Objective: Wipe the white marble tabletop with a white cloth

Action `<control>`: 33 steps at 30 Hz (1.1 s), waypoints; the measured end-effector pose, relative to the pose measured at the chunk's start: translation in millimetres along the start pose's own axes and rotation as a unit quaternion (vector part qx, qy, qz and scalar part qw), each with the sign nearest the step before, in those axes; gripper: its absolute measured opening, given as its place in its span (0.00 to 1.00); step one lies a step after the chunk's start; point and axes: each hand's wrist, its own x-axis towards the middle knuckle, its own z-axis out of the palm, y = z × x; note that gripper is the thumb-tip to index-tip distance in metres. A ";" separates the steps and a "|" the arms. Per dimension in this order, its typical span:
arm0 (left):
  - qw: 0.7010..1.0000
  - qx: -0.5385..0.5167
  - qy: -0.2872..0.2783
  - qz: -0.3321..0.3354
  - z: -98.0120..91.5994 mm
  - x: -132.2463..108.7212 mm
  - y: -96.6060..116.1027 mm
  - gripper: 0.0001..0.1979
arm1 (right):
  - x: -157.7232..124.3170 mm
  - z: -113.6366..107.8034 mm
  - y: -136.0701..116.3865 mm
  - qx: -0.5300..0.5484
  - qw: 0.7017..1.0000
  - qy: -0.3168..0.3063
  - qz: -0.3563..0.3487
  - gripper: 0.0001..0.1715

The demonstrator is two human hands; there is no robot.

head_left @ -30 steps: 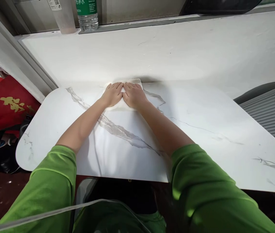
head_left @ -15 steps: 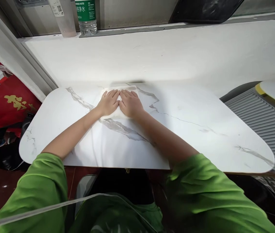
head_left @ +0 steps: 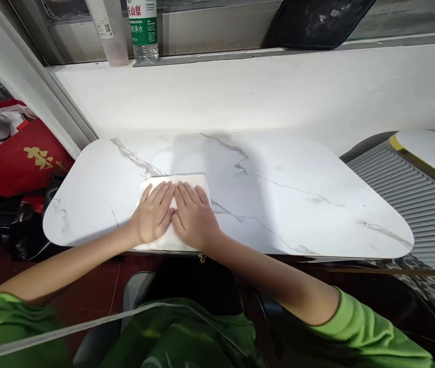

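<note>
A folded white cloth lies on the white marble table, close to its near edge. My left hand rests flat on the cloth's left half, fingers stretched forward. My right hand lies flat beside it on the right half. The two hands touch each other along the inner edges. Both press down on the cloth and grip nothing.
A water bottle with a green label and a clear tube stand on the window ledge at the back. A red cloth with gold print lies at the left. A grey ribbed unit stands at the right.
Both hands have slid the white cloth from the far side of the table back to its near edge. My arms have drawn in towards me.
</note>
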 end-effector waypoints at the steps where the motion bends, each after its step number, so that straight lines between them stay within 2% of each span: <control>1: 1.000 0.000 0.007 -0.006 -0.8 -6.6 2.6 0.29 | -3.3 -0.8 -4.1 0.003 1.000 0.002 -0.009 0.34; 6: 1.000 -0.001 0.017 -0.015 -1.5 -17.9 6.5 0.29 | -4.5 -1.7 -9.6 0.007 0.999 -0.004 -0.032 0.34; 11: 1.000 0.012 0.005 -0.026 3.0 -4.4 -13.3 0.29 | 19.4 6.3 -2.2 -0.004 0.998 -0.022 -0.051 0.34; 15: 0.998 0.019 -0.018 -0.053 4.4 22.9 -48.4 0.29 | 60.8 21.7 7.7 -0.009 0.999 -0.027 -0.046 0.33; 19: 0.995 0.021 -0.049 -0.081 4.2 63.8 -90.1 0.29 | 114.7 39.8 23.6 -0.005 0.999 -0.024 -0.041 0.32; 24: 0.994 0.010 -0.037 -0.098 9.5 115.9 -133.2 0.28 | 174.5 59.0 48.9 0.007 0.999 -0.022 -0.031 0.31; 28: 0.995 0.000 -0.029 -0.095 15.1 145.3 -155.2 0.28 | 204.0 70.3 65.8 0.027 0.999 -0.010 -0.014 0.30; 33: 0.996 -0.006 -0.027 -0.086 18.2 161.7 -167.0 0.28 | 217.7 79.2 77.1 0.025 0.999 0.004 0.026 0.31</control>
